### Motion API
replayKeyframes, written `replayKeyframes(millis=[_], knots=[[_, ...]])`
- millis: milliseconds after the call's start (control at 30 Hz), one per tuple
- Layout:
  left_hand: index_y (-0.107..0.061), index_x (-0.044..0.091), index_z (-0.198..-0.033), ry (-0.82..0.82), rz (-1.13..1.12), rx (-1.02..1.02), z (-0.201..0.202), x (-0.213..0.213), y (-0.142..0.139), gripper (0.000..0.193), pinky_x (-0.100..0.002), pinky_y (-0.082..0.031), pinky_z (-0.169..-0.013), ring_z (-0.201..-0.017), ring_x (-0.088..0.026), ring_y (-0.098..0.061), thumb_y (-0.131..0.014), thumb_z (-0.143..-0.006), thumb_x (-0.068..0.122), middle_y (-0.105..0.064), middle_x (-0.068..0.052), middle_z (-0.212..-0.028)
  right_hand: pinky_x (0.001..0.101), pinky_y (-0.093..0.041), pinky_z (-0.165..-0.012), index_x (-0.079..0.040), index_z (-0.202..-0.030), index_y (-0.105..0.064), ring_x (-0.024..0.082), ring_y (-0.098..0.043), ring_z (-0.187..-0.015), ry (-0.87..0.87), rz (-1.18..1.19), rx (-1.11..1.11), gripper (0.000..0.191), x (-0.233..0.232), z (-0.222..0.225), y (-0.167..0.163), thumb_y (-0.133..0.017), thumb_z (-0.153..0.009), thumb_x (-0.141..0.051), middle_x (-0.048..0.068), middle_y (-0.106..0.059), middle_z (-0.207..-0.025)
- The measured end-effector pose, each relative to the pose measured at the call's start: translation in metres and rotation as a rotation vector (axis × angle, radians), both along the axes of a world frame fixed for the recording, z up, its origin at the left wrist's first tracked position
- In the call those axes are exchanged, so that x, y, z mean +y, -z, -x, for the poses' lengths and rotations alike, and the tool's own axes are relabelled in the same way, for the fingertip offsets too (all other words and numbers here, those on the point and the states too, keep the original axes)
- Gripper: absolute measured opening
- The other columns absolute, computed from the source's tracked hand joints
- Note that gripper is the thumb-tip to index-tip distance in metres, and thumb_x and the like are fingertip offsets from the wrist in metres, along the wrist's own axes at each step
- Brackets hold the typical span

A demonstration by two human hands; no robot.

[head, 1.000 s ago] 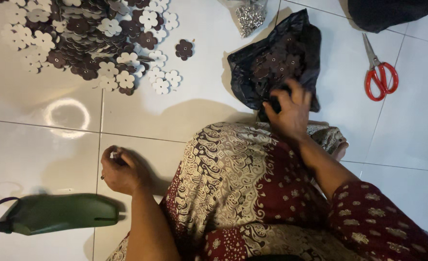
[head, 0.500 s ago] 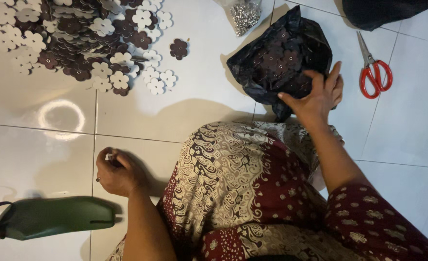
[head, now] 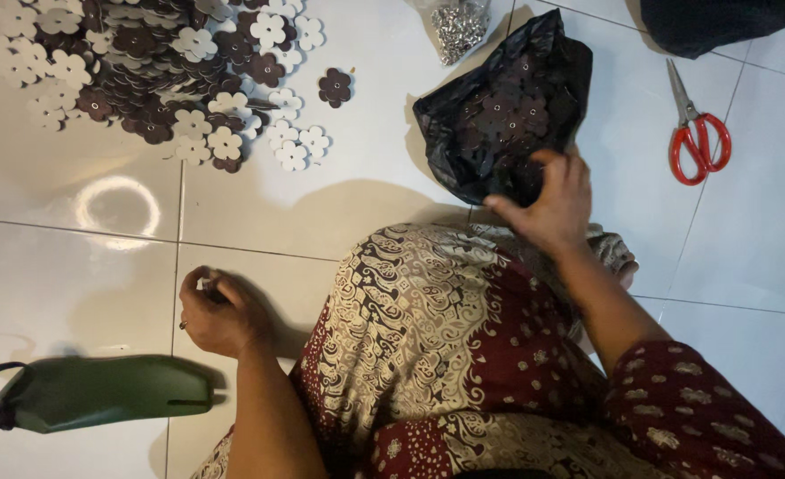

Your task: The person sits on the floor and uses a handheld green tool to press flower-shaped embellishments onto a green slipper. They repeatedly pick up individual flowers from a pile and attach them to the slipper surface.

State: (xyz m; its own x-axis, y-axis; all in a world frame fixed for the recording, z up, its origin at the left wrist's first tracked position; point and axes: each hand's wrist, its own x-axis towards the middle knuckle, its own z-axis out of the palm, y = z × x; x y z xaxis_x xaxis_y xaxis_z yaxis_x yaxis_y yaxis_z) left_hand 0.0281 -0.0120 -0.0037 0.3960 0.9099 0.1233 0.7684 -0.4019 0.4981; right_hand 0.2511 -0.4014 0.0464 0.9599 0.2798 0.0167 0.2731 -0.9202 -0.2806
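My left hand rests on the white tile floor beside my patterned skirt, fingers closed around a small pale piece that barely shows at the thumb. Further up, my right hand is at the near edge of a crumpled black plastic bag, its fingers pinched on the plastic. Dark brown flower-shaped cutouts lie inside the bag. A large pile of brown and cream flower cutouts spreads over the floor at the top left, with one brown flower lying apart.
Red-handled scissors lie on the floor to the right of the bag. A clear bag of small silver metal pieces sits at the top. A dark green hand tool lies at the lower left. Dark cloth fills the top right corner.
My right hand has gone from lying spread on the bag's right side to pinching its near edge. My left hand has stayed put on the floor.
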Motion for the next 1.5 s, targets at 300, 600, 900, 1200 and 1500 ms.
replayKeyframes(millis=[300,600,900,1200,1500], knots=[[-0.071,0.017,-0.112,-0.009,0.014,0.004,-0.001,-0.001,0.002,0.016,-0.046,-0.05,-0.079,-0.088,-0.03,-0.065,-0.066,-0.097,0.02,-0.072,-0.006,-0.089,0.0478,-0.047,-0.115,-0.018,-0.117,-0.061,0.036,-0.051,-0.136,-0.117,0.118,-0.231,0.038,0.006,0.003,0.018,-0.084,-0.089,-0.027,0.019,-0.059,-0.15],[-0.071,0.017,-0.118,0.017,-0.103,-0.014,0.0,-0.001,0.013,0.026,-0.046,-0.053,-0.081,-0.092,-0.033,-0.066,-0.07,-0.092,0.021,-0.071,-0.01,-0.098,0.0375,-0.054,-0.086,-0.008,-0.142,-0.047,0.029,-0.069,-0.092,0.237,-0.398,0.128,0.064,-0.006,-0.049,0.013,-0.072,-0.083,-0.013,0.016,-0.071,-0.105],[-0.07,0.018,-0.113,-0.001,-0.14,-0.123,-0.01,-0.006,0.016,0.027,-0.044,-0.052,-0.084,-0.092,-0.031,-0.068,-0.07,-0.086,0.018,-0.073,-0.007,-0.1,0.0327,-0.049,-0.075,0.007,-0.103,-0.069,0.016,-0.059,-0.082,0.065,-0.443,-0.035,0.014,-0.022,-0.069,0.011,-0.059,-0.099,-0.002,0.011,-0.066,-0.09],[-0.071,0.017,-0.108,0.033,0.145,-0.251,-0.015,0.003,0.007,0.022,-0.044,-0.054,-0.078,-0.085,-0.03,-0.071,-0.073,-0.086,0.014,-0.075,-0.008,-0.092,0.0289,-0.049,-0.082,0.012,-0.101,-0.061,0.013,-0.058,-0.087,-0.279,-0.453,-0.173,0.013,0.025,-0.07,-0.033,-0.05,-0.097,0.007,0.011,-0.066,-0.095],[-0.07,0.008,-0.117,-0.223,0.643,-0.841,-0.005,0.037,-0.061,0.028,-0.029,-0.052,-0.071,-0.078,-0.015,-0.062,-0.066,-0.097,0.028,-0.069,-0.006,-0.085,0.0262,-0.039,-0.07,0.006,-0.093,-0.056,0.011,-0.047,-0.075,-0.769,-0.598,0.064,0.009,0.23,-0.046,-0.078,-0.051,-0.101,0.008,0.004,-0.053,-0.086]])
